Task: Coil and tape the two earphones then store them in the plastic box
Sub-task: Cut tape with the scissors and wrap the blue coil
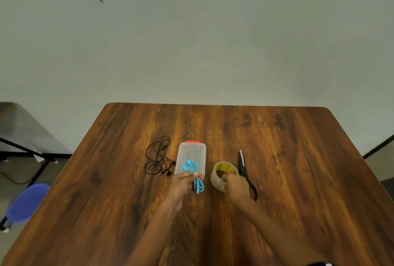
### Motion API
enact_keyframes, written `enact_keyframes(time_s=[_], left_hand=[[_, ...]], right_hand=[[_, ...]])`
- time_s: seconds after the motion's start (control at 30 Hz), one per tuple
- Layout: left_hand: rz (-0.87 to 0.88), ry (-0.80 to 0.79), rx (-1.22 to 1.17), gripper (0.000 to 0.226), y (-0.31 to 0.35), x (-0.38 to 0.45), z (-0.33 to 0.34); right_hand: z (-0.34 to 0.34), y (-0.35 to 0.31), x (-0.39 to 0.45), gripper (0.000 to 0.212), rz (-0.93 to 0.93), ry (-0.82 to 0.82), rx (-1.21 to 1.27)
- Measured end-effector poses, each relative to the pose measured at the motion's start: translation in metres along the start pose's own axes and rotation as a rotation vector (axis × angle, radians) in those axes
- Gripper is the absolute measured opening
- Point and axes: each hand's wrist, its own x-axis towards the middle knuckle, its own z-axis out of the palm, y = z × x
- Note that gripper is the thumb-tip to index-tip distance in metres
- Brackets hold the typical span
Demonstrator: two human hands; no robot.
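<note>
While the left hand (185,182) pinches the coiled blue earphones (194,175) in its grip, the right hand (237,184) grips the tape roll (222,175).

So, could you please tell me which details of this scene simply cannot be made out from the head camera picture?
- Scissors: the handles are mostly hidden behind the right hand.
- Tape roll: its free end is covered by that hand's fingers.
- Blue earphones: the middle of the coil is hidden in the left hand; any tape on it is too small to see.
- Plastic box: its near end is hidden by the left hand and the earphones.
</note>
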Motion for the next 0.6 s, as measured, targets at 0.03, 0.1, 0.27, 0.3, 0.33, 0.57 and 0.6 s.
enact_keyframes(time_s=[0.03, 0.1, 0.27, 0.3, 0.33, 0.57, 0.6], left_hand=[[0.03, -0.015, 0.048, 0.015, -0.001, 0.001, -0.002], [0.079, -0.036, 0.132, 0.016, -0.003, 0.004, -0.002], [0.155, -0.137, 0.297, 0.023, -0.002, 0.012, 0.009], [0.162, -0.162, 0.323, 0.022, -0.003, 0.012, 0.011], [0.167, -0.182, 0.349, 0.022, -0.005, 0.012, 0.012], [0.186, -0.257, 0.416, 0.015, -0.026, 0.012, 0.002], [0.19, -0.251, 0.402, 0.016, -0.029, 0.013, -0.001]], right_hand=[[-0.001, 0.0, -0.003, 0.022, 0.066, 0.041, 0.165], [-0.002, 0.002, -0.01, 0.02, 0.161, 0.063, 0.564], [0.004, 0.002, -0.037, 0.016, 0.222, -0.023, 1.03], [0.008, 0.003, -0.042, 0.016, 0.228, -0.029, 1.037], [0.013, 0.005, -0.046, 0.017, 0.237, -0.034, 1.04], [0.018, 0.003, -0.051, 0.036, 0.287, -0.073, 1.038], [0.017, 0.003, -0.05, 0.036, 0.272, -0.056, 1.028]])
